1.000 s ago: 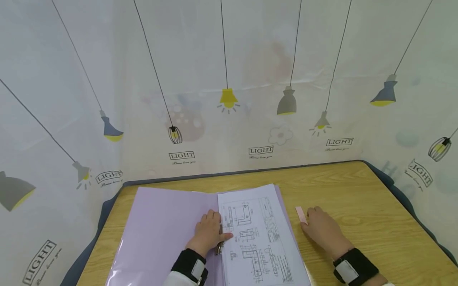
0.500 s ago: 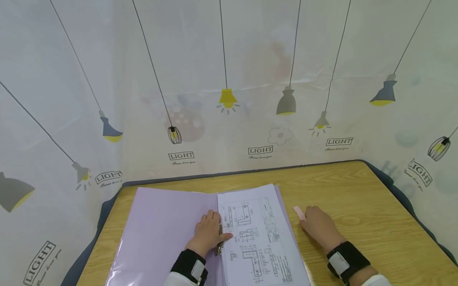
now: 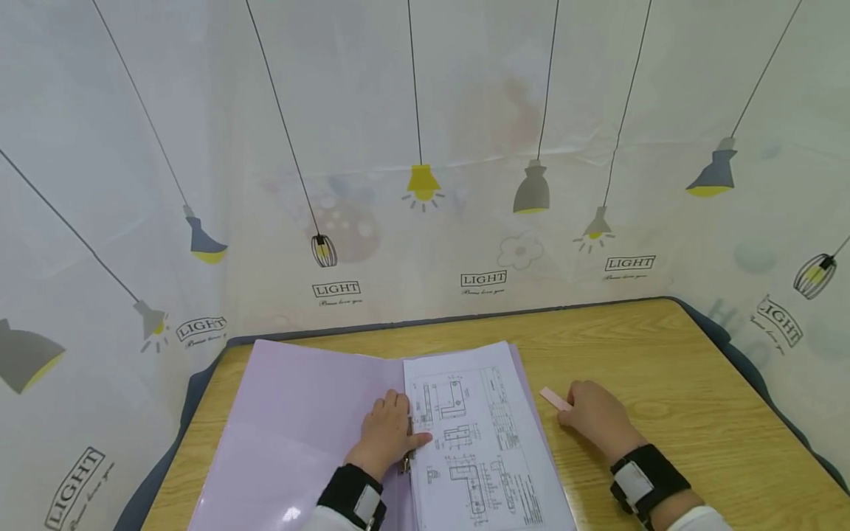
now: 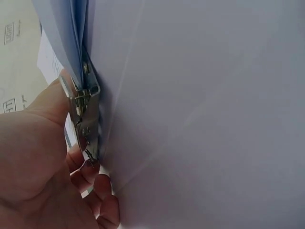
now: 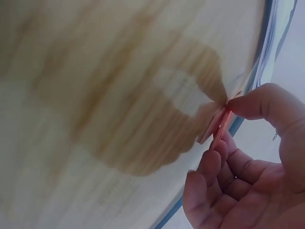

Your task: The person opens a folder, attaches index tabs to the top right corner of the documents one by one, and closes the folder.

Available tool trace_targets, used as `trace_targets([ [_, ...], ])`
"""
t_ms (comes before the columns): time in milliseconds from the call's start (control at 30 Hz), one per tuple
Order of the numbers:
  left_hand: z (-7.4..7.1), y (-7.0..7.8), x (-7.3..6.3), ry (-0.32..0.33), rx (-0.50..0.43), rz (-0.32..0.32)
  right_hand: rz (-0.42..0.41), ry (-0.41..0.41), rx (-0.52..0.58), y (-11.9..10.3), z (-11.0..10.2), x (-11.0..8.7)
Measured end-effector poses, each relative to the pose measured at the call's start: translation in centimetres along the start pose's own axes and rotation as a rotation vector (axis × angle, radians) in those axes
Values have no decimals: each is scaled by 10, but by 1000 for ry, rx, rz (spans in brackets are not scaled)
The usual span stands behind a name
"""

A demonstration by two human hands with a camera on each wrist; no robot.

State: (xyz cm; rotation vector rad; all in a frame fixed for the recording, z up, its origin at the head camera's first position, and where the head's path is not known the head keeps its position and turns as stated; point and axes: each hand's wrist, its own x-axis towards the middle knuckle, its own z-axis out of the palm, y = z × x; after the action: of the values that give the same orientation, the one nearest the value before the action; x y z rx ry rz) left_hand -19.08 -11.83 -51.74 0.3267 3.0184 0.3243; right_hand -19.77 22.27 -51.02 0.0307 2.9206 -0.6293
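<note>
A light purple clip folder (image 3: 292, 420) lies spread on the table, with white sheets of technical drawings (image 3: 485, 435) on its right side. My left hand (image 3: 385, 435) rests over the metal clip (image 3: 406, 463) at the fold, its thumb laid across the sheets' left edge. The left wrist view shows that clip (image 4: 86, 114) close up, between the thumb and the loosely bent fingers (image 4: 108, 210). To the right of the folder, my right hand (image 3: 598, 417) pinches a narrow pink paper strip (image 3: 555, 399). Up close, the strip (image 5: 212, 125) shows layers between thumb and fingers.
The wood-grain table (image 3: 697, 391) extends to the right of the folder. Its far edge meets a pale wall covering (image 3: 425, 243) printed with hanging lamps. Black wrist straps (image 3: 651, 479) sit on both wrists.
The pink strip has swung to point further left as the right hand shifted slightly left. The folder's left cover has risen a little at its far edge. My left hand stays put.
</note>
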Motion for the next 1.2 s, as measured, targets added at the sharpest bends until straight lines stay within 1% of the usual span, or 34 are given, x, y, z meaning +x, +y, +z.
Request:
trace_targets([
  [167,2,4,-2,29,30,-4,0,23,6,-2,-5,-4],
  [267,0,10,-4,85,57,-8,-10,41,6,-6,-9,-7],
  [333,-3,15,-8,133,31,-4,-21,52,11,-11,-13,-9],
  [400,-8,22,-13,168,-48,9,-38,65,27,-19,-18,-13],
  [433,-11,26,-16,176,-106,24,-49,67,42,-23,-21,-15],
  [533,-21,36,-28,139,-354,74,-110,80,85,-41,-30,-27],
  [600,-25,42,-36,103,-517,106,-175,91,100,-55,-36,-37],
  [700,-27,49,-45,60,-766,130,-314,133,98,-73,-40,-52],
  [767,-27,52,-51,43,-913,129,-446,185,82,-82,-41,-61],
  [833,-24,55,-56,36,-1042,131,-573,229,69,-89,-39,-68],
  [867,-22,56,-58,35,-1092,136,-627,245,61,-92,-39,-71],
  [933,-20,58,-63,43,-1161,152,-716,262,37,-97,-37,-76],
  [967,-18,59,-65,50,-1183,161,-737,257,28,-99,-36,-78],
  [1033,-15,61,-69,72,-1215,181,-770,240,9,-104,-35,-82],
  [1200,-11,65,-77,123,-1243,187,-803,213,-23,-111,-35,-89],
])
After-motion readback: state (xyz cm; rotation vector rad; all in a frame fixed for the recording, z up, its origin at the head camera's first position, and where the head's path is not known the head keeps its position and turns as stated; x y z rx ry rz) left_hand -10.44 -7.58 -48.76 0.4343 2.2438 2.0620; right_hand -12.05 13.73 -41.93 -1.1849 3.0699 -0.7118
